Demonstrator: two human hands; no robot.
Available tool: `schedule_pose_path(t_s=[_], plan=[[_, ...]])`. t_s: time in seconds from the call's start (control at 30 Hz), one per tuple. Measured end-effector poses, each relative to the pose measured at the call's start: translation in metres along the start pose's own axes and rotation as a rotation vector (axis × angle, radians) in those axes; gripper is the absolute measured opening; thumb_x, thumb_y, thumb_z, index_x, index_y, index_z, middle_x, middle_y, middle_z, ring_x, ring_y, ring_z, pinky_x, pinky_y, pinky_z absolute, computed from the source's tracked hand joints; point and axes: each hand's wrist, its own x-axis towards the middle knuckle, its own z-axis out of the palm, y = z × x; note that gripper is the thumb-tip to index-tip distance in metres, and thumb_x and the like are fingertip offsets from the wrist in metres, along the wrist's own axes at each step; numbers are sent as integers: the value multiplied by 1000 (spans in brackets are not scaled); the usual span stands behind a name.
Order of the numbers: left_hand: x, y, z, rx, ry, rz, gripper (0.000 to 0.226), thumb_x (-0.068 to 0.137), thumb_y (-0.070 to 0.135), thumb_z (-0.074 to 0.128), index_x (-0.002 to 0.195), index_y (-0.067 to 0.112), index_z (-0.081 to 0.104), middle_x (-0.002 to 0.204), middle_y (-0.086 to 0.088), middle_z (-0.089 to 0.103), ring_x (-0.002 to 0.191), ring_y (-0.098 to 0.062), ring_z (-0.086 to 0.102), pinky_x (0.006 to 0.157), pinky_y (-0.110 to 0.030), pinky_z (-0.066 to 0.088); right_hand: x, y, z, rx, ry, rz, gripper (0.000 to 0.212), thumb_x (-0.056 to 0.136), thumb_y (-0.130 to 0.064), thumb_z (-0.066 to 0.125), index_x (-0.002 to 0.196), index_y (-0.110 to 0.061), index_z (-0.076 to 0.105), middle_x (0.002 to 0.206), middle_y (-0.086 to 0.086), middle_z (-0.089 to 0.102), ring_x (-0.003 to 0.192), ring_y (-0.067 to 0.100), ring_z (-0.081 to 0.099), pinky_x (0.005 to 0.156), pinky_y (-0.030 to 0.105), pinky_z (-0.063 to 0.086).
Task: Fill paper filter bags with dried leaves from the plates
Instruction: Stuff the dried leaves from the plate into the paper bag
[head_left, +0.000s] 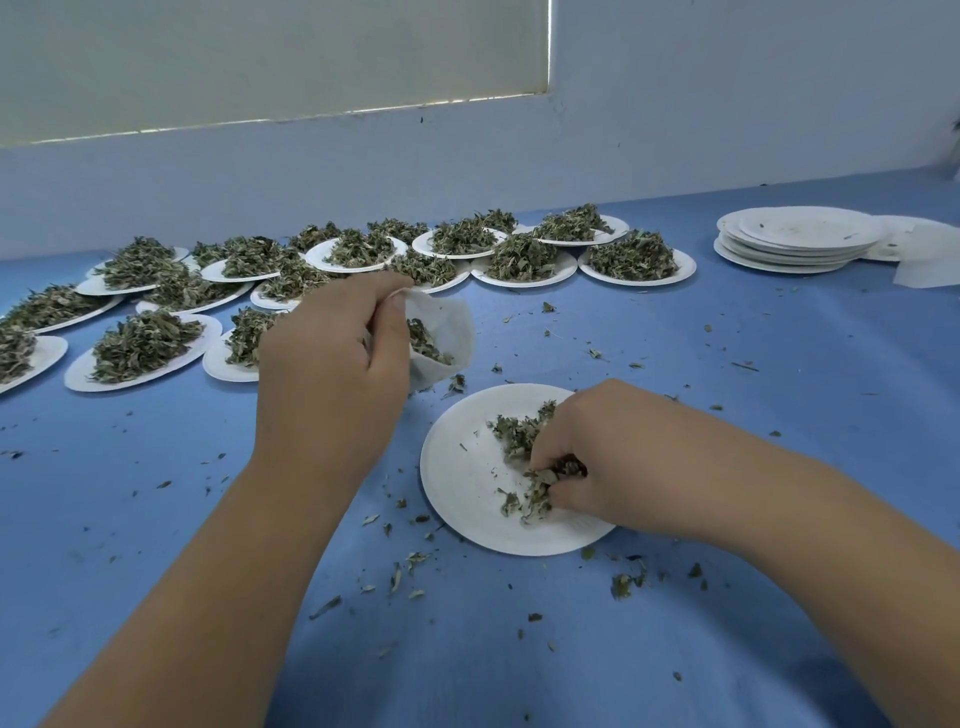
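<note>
Blue cloth covers the wide worktop (156, 519). Across its far left side spread many round white paper plates (78, 374), each heaped with dried green leaves and not yet touched. At the far right sits a stack of empty white paper plates (795, 244), with a few flat white spare filter papers (924, 265) just beside it.

Close in front lies the nearest plate (457, 483), round, white and paper like the rest, now mostly bare, with a small scatter of dried leaves (514, 431) on its right half. The left hand (332, 353) hangs above the worktop between this plate and the heaped ones. Its fingers and thumb pinch the rim of a small white paper filter bag (447, 322) so that the mouth gapes toward the right. A modest bed of leaves already shows inside. The right hand (597, 447) rests on the nearest plate, fingers curled round a clump of leaves at the plate's right side. Small green crumbs (410, 561) lie strewn on the cloth around the plate.

The step in hand looks like the late part of emptying one plate into one bag. The next move calls for lifting the clump without loosening the fingers, carrying it up and left to the open mouth, and releasing it well inside, since brittle flakes spill easily. The left hand must keep the mouth wide and steady.
</note>
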Motion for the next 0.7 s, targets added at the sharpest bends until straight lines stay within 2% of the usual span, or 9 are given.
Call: schedule_pose_path(t_s=[0.03,0.1,0.17,0.23,0.33,0.43,0.5,0.6,0.7], plan=[[-1,0,1,12,-17,9,22,96,14,52,107,12,72,86,7,63,74,-2,48,67,-17,36,0,0,0,-14,11,-1,28,85,-16,54,63,-17,37,67,2,35,60,18,27,46,24,17],[-1,1,2,16,-56,18,22,95,13,53,105,11,72,78,9,59,65,-2,41,59,-13,31,0,2,1,-26,43,-21,24,84,-16,54,65,-17,39,68,1,33,61,17,26,44,23,13],[-3,3,2,12,-99,34,23,94,14,52,103,10,73,72,11,53,54,-3,38,58,-8,29,0,4,3,-7,55,-28,15,85,-18,54,70,-16,54,68,0,37,59,16,27,43,22,15],[-3,6,2,6,-148,62,24,93,15,52,103,10,73,69,13,49,55,4,41,60,-5,29,1,8,4,62,44,-29,11,85,-19,57,84,-15,67,69,1,49,56,15,34,43,21,24],[-6,10,2,22,-212,142,23,91,15,54,104,9,73,70,15,47,60,-2,34,58,-12,30,-1,14,-1,251,31,-19,9,83,-25,65,87,-22,72,81,-8,67,64,12,55,53,21,43],[-8,12,4,5,-250,161,25,91,16,54,108,10,72,71,13,54,63,-2,33,62,-15,31,-1,23,-7,429,48,-27,5,78,-28,73,83,-26,75,71,-16,66,62,1,56,53,12,41],[-8,12,4,1,-258,133,29,91,19,53,113,14,70,70,19,49,58,-5,37,62,-17,31,-1,29,-12,521,74,-23,5,76,-29,75,81,-30,75,65,-18,64,56,-2,54,52,11,41],[-8,12,4,-17,-270,140,26,91,20,54,107,13,73,72,17,52,64,-4,39,63,-21,39,-4,35,-19,664,99,-59,5,74,-31,77,78,-32,75,62,-14,65,55,0,56,55,14,44],[-9,14,5,-47,-286,129,23,89,19,55,101,13,75,71,16,54,56,-3,43,60,-8,36,-5,35,-24,803,113,-104,6,74,-29,77,80,-28,76,63,-5,66,56,5,58,58,12,45]])
